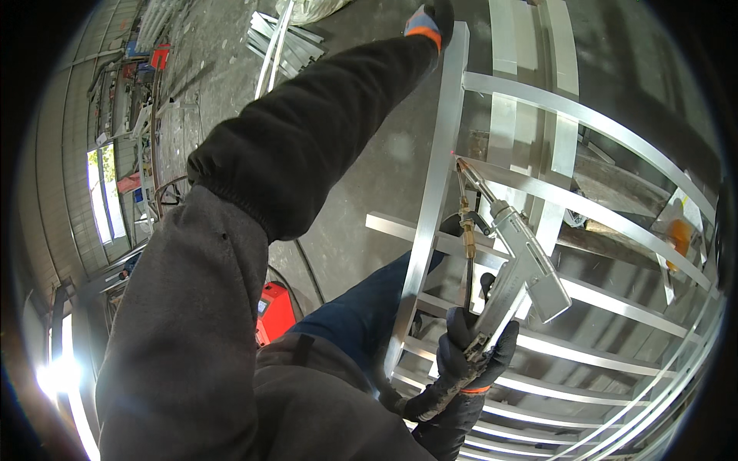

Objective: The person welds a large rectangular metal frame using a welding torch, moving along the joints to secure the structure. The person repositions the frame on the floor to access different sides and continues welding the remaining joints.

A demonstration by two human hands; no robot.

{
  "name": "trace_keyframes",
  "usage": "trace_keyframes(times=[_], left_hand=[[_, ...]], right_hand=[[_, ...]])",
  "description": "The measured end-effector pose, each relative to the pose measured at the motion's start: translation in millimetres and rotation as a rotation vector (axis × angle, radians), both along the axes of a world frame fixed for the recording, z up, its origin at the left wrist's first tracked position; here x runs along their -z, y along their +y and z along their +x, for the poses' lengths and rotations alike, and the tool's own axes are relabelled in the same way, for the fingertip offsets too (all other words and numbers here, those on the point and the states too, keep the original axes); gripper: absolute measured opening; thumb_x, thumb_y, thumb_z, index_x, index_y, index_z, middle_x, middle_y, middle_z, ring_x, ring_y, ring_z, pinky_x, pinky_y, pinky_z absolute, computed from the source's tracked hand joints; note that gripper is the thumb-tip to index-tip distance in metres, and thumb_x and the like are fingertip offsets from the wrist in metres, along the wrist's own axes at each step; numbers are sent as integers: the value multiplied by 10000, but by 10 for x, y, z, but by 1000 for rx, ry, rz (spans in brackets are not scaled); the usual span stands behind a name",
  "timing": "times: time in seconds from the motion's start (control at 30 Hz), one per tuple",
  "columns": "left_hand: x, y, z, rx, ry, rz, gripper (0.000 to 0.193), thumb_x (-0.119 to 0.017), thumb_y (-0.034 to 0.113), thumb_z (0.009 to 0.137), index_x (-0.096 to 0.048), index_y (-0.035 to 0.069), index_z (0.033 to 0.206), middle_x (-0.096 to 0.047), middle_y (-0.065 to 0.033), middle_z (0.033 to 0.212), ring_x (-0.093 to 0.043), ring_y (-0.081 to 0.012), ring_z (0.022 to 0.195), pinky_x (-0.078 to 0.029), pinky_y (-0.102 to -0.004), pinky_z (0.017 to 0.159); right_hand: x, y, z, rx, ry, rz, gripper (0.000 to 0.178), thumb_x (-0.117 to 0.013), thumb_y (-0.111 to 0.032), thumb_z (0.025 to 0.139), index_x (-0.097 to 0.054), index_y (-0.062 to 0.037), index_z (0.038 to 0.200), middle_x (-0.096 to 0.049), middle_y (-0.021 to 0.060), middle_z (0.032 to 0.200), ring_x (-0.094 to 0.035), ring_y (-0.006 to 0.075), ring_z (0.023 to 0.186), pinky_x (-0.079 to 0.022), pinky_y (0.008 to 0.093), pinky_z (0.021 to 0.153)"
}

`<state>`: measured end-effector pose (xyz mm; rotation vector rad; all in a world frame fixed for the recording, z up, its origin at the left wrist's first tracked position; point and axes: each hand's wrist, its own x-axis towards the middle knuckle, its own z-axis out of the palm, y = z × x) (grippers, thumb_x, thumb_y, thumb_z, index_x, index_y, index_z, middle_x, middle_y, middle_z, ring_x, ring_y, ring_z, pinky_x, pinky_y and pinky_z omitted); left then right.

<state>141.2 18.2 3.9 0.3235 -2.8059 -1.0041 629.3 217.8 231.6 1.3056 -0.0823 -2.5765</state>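
My right hand (480, 349), in a black glove with an orange cuff edge, is wrapped round the handle of a grey handheld laser welding gun (513, 257). A brass-fitted wire feed tube (467, 223) runs along the gun's left side. The gun's nozzle points at a joint where a crossbar (538, 184) meets the long side rail (442, 138) of a silver metal frame. A small red spot shows on the rail there. Stretched far forward, my left hand (425, 23) is gloved and beside the rail's far end; its fingers are mostly hidden at the picture's dark rim.
Several parallel crossbars (592, 296) fill the right side. Wide metal beams (565, 84) and timber blocks (615, 180) lie beneath the frame. A red machine (274, 313) stands on the floor by my leg, with a dark cable (310, 269) nearby. Loose metal strips (288, 46) lie farther off.
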Motion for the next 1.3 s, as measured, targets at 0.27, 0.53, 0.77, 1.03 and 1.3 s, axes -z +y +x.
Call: trace_keyframes(times=[0.27,0.53,0.77,1.03,1.3], left_hand=[[-380,356,-42,-47,-89,-72,520,-487,479,989,-733,23,1032,-724,-251,1080,-669,-457,1105,-537,-479,889],[-416,414,12,-59,-111,-57,510,-491,471,988,-735,26,1033,-725,-246,1089,-671,-452,1108,-539,-475,894],[-412,436,12,-67,-126,-51,501,-495,464,987,-736,28,1034,-726,-242,1096,-673,-447,1110,-541,-472,898],[-420,450,24,-75,-136,-43,491,-499,456,985,-737,30,1035,-727,-237,1105,-675,-442,1114,-544,-468,902],[-436,463,40,-79,-140,-33,481,-503,448,984,-738,32,1036,-728,-232,1114,-677,-437,1117,-547,-464,906]], right_hand=[[0,-40,-19,-94,48,7,753,-441,-591,1045,-213,-180,1633,-470,97,766,-398,133,399,-371,273,342],[-7,-48,-65,-235,304,-51,779,-474,-578,1046,-124,-223,1645,-453,100,835,-462,161,471,-401,294,389],[96,-1,155,-218,112,-40,783,-458,-573,1053,-88,-231,1653,-464,122,871,-496,187,478,-425,307,393],[157,39,322,-196,37,-36,784,-454,-598,1044,-112,-222,1641,-471,133,910,-507,187,481,-439,303,398],[81,51,237,-200,157,-87,770,-453,-599,1043,-132,-223,1634,-471,130,906,-497,174,477,-428,292,393]])
